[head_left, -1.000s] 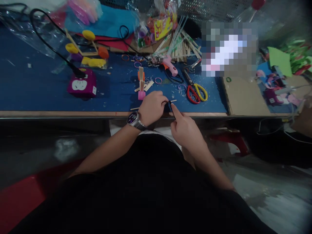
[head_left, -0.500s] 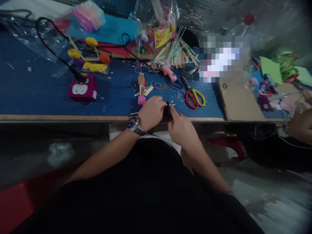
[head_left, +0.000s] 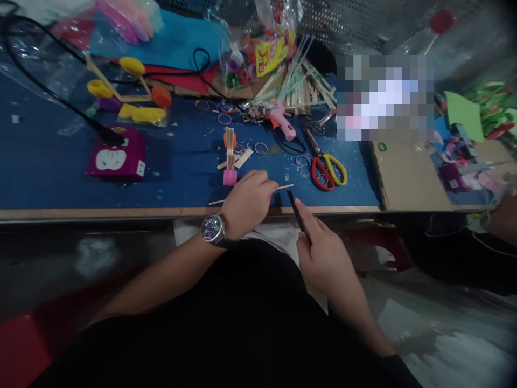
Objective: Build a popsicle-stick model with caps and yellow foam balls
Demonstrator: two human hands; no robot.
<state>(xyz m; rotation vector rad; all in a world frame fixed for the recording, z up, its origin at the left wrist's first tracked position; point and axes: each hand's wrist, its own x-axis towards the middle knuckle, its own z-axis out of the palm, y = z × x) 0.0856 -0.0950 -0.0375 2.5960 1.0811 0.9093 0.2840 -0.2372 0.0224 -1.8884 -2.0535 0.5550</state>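
Note:
My left hand (head_left: 250,202), with a watch on its wrist, pinches a thin wooden stick (head_left: 286,187) low over the table's front edge. One end of the stick points right out of the fingers. In my right hand (head_left: 325,250) is a slim black knife-like tool (head_left: 299,215), with the index finger laid along it. Its tip is just below the stick and apart from it. Close beyond my left hand, a pink block (head_left: 230,178) is joined to upright wooden sticks (head_left: 230,143). Several cut sticks (head_left: 243,158) lie beside them.
Scissors (head_left: 326,170) and a pink glue gun (head_left: 285,123) lie to the right. A purple box (head_left: 117,159) with a black cable stands left. Cardboard (head_left: 412,178) is at the right, near another person's arm (head_left: 503,218). Bags and loose sticks (head_left: 297,91) lie at the back.
My right hand has drawn back toward me and to the right with the black tool, away from my left hand. The pinched stick now shows plainly. The view has shifted slightly.

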